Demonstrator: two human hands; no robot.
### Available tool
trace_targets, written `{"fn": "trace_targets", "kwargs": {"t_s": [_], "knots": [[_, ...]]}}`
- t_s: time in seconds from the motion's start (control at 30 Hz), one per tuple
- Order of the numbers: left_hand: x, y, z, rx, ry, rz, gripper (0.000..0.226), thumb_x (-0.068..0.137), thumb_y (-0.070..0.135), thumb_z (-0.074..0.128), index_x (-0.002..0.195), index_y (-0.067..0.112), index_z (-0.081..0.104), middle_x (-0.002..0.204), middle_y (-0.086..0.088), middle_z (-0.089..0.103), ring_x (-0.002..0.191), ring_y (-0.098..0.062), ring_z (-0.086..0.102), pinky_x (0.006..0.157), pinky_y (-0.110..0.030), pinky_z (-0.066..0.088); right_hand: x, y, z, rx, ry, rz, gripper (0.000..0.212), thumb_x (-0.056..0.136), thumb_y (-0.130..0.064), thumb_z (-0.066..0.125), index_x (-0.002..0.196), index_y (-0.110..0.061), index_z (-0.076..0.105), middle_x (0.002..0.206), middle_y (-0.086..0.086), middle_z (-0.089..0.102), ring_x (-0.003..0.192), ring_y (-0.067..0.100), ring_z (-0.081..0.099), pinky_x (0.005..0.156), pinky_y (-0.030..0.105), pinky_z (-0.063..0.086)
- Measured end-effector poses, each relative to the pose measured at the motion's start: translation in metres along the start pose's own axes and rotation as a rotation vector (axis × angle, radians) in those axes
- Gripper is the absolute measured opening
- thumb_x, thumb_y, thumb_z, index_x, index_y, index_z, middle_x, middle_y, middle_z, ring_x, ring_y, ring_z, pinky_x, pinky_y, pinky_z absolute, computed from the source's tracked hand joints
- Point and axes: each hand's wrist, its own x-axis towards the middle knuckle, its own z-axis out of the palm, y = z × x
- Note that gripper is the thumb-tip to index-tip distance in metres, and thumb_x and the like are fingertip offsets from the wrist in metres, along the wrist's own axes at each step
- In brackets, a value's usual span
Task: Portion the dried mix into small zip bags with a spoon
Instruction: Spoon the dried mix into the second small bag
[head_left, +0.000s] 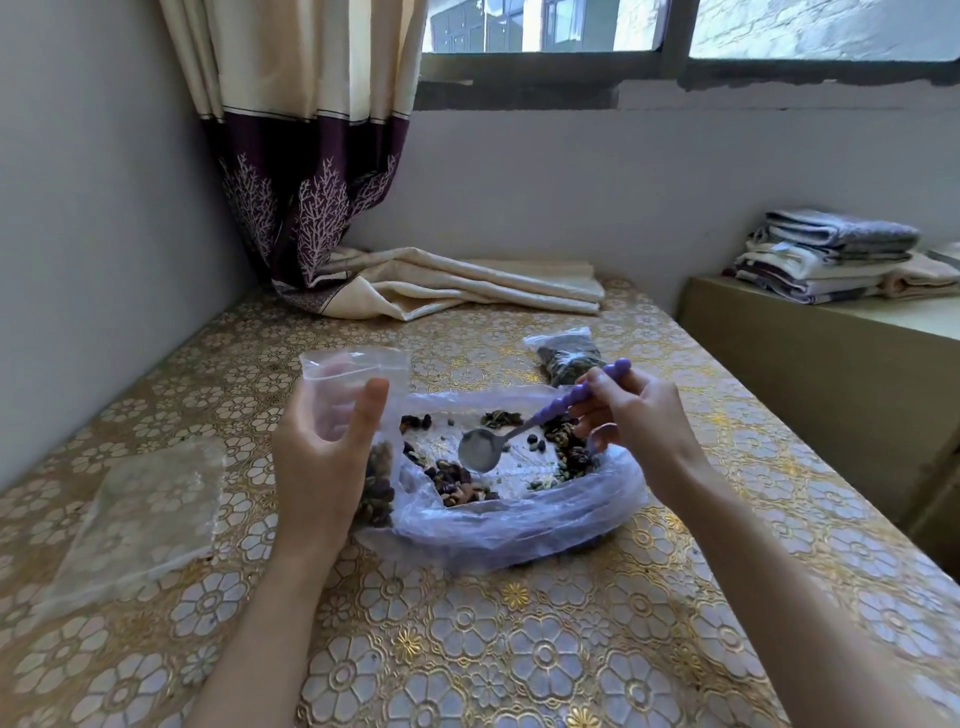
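1. Gripping a small zip bag (358, 387), the left hand (322, 447) is holding it upright at the left edge of the big plastic bag (514, 525), thumb across the front and fingers showing through the clear film behind it.
2. This small bag is hanging with its mouth up, and its lower part is showing dried mix (376, 488) below the palm.
3. The right hand (631, 415) is pinching the purple beaded handle of the spoon (540, 421), fingers curled round it.
4. The spoon's metal bowl is pointing down and left, sitting over the middle of the big plastic bag; the bowl is looking bare, though glare is making that hard to tell.
5. The big bag is lying open on the table (519, 649), its rim rolled down, with dark fruit, nuts and seeds scattered in clumps around a bare centre.
6. Just behind the right hand, 1 filled zip bag (569, 356) is lying on the patterned tablecloth.
7. A stack of empty clear bags (145, 514) is resting flat to the left, well apart from the left hand.
8. At the far end, a curtain (306, 156) is draping onto the table, and folded towels (831, 254) are sitting on a cabinet (810, 364) to the right.
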Motion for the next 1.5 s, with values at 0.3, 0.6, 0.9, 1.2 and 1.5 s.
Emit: {"fn": "trace_targets", "kwargs": {"t_s": [0.3,0.6,0.9,1.2,1.5], "knots": [[0.000,0.002,0.002,0.010,-0.021,0.039,0.069,0.065,0.074,0.052,0.114,0.025,0.053,0.084,0.003,0.067,0.070,0.001,0.064,0.064,-0.008,0.047,-0.002,0.001,0.009,-0.038,-0.013,-0.100,0.025,0.097,-0.012,0.045,0.076,-0.004,0.057,0.059,0.002,0.068,0.049,0.012,0.056,0.043,0.020,0.041],[-0.002,0.004,0.004,0.027,-0.033,0.058,0.057,0.069,0.067,0.052,0.111,0.028,0.053,0.080,0.005,0.066,0.068,0.003,0.063,0.061,-0.006,0.045,-0.003,0.005,0.008,-0.036,-0.022,-0.034,0.028,0.096,-0.014,0.050,0.072,-0.004,0.060,0.060,0.008,0.066,0.047,0.015,0.055,0.040,0.021,0.040],[-0.002,0.002,0.005,0.032,-0.050,0.070,0.054,0.067,0.071,0.052,0.108,0.036,0.051,0.079,0.007,0.066,0.070,0.001,0.064,0.062,-0.005,0.045,-0.008,0.005,0.010,0.011,-0.049,0.006,0.024,0.097,-0.011,0.047,0.080,0.003,0.058,0.064,0.014,0.068,0.047,0.017,0.057,0.041,0.022,0.044],[-0.003,0.002,0.006,0.017,-0.036,0.061,0.052,0.067,0.069,0.052,0.107,0.036,0.051,0.078,0.008,0.065,0.068,0.003,0.063,0.059,-0.005,0.044,-0.011,0.006,0.025,0.064,-0.126,0.146,0.026,0.096,-0.011,0.049,0.079,0.003,0.062,0.072,0.018,0.070,0.052,0.019,0.062,0.042,0.020,0.045],[-0.003,0.003,0.007,0.004,-0.083,0.064,0.069,0.064,0.069,0.054,0.115,0.022,0.051,0.082,0.008,0.065,0.071,0.005,0.064,0.059,-0.005,0.045,-0.011,0.008,0.005,0.170,0.075,0.092,0.029,0.096,-0.013,0.049,0.073,0.000,0.061,0.057,0.009,0.068,0.047,0.015,0.060,0.040,0.018,0.044]]}}
